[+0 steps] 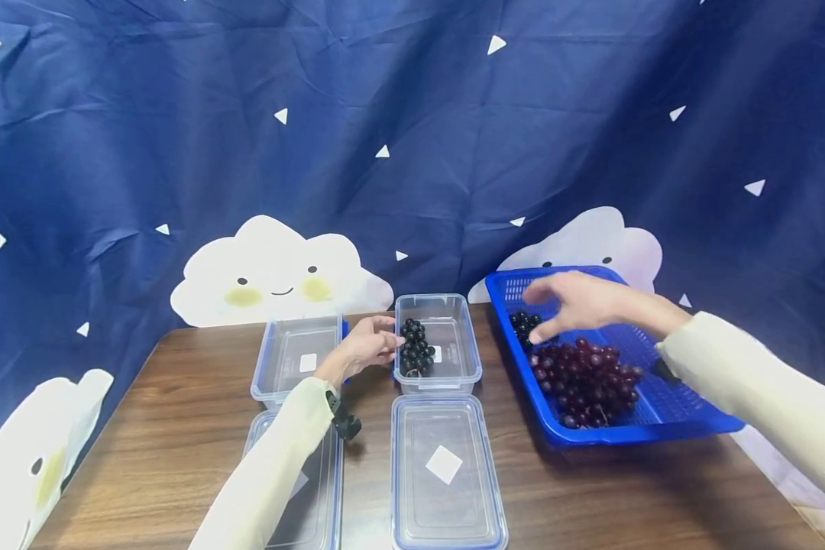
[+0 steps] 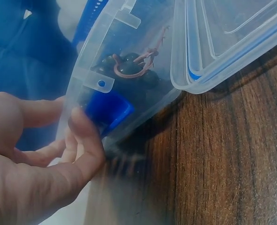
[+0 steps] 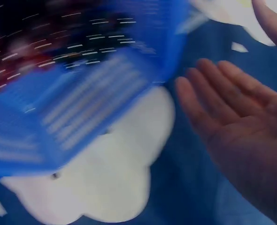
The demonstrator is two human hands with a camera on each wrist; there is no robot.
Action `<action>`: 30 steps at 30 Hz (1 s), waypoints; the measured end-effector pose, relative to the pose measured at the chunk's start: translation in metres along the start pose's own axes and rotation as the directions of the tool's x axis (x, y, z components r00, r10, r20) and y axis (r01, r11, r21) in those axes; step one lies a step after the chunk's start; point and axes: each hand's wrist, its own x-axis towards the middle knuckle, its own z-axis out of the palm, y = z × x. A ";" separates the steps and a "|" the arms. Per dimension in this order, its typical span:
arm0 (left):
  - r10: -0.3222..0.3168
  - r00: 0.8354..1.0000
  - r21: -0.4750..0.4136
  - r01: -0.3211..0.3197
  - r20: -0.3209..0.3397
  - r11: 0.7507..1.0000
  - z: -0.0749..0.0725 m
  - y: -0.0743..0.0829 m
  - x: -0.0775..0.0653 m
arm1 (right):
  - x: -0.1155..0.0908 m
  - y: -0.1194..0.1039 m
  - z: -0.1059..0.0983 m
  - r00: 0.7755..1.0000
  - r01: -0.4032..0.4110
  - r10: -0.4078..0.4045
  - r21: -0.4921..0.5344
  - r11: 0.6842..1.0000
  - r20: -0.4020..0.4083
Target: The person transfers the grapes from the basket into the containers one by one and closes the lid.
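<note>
My left hand (image 1: 366, 347) is at the left side of a clear lidless food container (image 1: 457, 305), with curled fingers gripping its wall beside a blue latch (image 2: 105, 110). Inside that container, along its left side, lies a bunch of black grapes (image 1: 416, 351); its pinkish stem (image 2: 129, 74) shows through the plastic in the left wrist view. Over the blue basket (image 1: 667, 397) hovers my right hand (image 1: 577, 302), fingers spread and holding nothing. Below it in the basket are more black grapes (image 1: 525, 325), partly hidden by the hand, and a large pile of dark red grapes (image 1: 587, 380).
A second clear container (image 1: 285, 347) stands to the left, partly behind the left forearm. One lid with a white label (image 1: 447, 504) lies in front of the grape container; another lid (image 1: 316, 489) is partly covered by the left sleeve. A dark blue curtain (image 1: 412, 153) hangs behind the wooden table (image 1: 172, 428).
</note>
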 end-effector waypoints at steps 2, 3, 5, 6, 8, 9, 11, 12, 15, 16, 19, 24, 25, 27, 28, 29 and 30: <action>-0.007 1.000 -0.004 0.007 0.005 1.000 -0.001 0.001 0.000 | -0.006 0.015 0.011 1.000 0.014 -0.013 -0.052 0.999 0.018; -0.009 1.000 -0.003 0.009 0.006 1.000 -0.001 0.001 0.000 | -0.007 0.022 0.017 1.000 0.015 -0.013 -0.067 0.998 0.028; -0.009 1.000 -0.004 0.009 0.005 1.000 -0.002 0.002 0.000 | -0.009 0.033 0.027 0.999 0.020 -0.016 -0.076 0.997 0.052; -0.007 1.000 -0.004 0.007 0.003 1.000 -0.002 0.003 0.000 | -0.008 0.038 0.032 0.998 0.024 -0.019 -0.078 0.997 0.063; -0.002 1.000 -0.007 0.002 -0.002 1.000 -0.003 0.004 0.000 | -0.007 0.045 0.039 0.996 0.018 -0.011 -0.077 0.997 0.089; -0.001 1.000 -0.012 0.000 -0.003 1.000 -0.003 0.004 0.000 | -0.005 0.047 0.042 0.995 0.019 -0.011 -0.078 0.997 0.101; -0.003 1.000 -0.016 0.003 -0.002 1.000 -0.003 0.004 0.001 | -0.002 0.051 0.047 0.992 0.020 -0.010 -0.080 0.997 0.124; -0.008 1.000 -0.018 0.008 0.000 1.000 -0.003 0.003 0.001 | -0.001 0.052 0.049 0.991 0.021 -0.009 -0.086 0.996 0.136; -0.019 1.000 -0.022 0.019 0.003 1.000 -0.002 0.000 0.002 | 0.003 0.053 0.058 0.985 0.019 -0.002 -0.098 0.995 0.172; -0.020 1.000 -0.021 0.020 0.002 1.000 -0.001 -0.001 0.002 | 0.004 0.053 0.061 0.983 0.023 -0.004 -0.103 0.994 0.182; -0.017 1.000 -0.023 0.017 -0.004 1.000 -0.001 -0.004 0.003 | 0.005 0.055 0.071 0.981 0.045 -0.019 -0.132 0.990 0.195; -0.009 1.000 -0.025 0.009 0.000 1.000 0.000 -0.004 0.002 | 0.006 0.060 0.081 0.980 0.043 -0.009 -0.170 0.984 0.197; -0.010 1.000 -0.028 0.010 0.005 1.000 0.000 -0.004 0.002 | 0.006 0.061 0.082 0.980 0.029 0.006 -0.171 0.985 0.199; -0.009 1.000 -0.033 0.009 0.011 0.999 0.001 -0.004 0.002 | 0.007 0.063 0.082 0.980 0.020 0.015 -0.175 0.984 0.200; -0.008 1.000 -0.034 0.009 0.010 0.999 0.000 -0.004 0.002 | 0.007 0.064 0.082 0.980 0.020 0.016 -0.177 0.984 0.199; -0.008 1.000 -0.038 0.009 0.008 0.999 -0.001 -0.004 0.002 | 0.008 0.064 0.082 0.980 0.024 0.012 -0.177 0.984 0.197; -0.007 1.000 -0.036 0.008 0.007 0.999 -0.001 -0.004 0.002 | 0.009 0.065 0.082 0.981 0.031 0.004 -0.177 0.984 0.192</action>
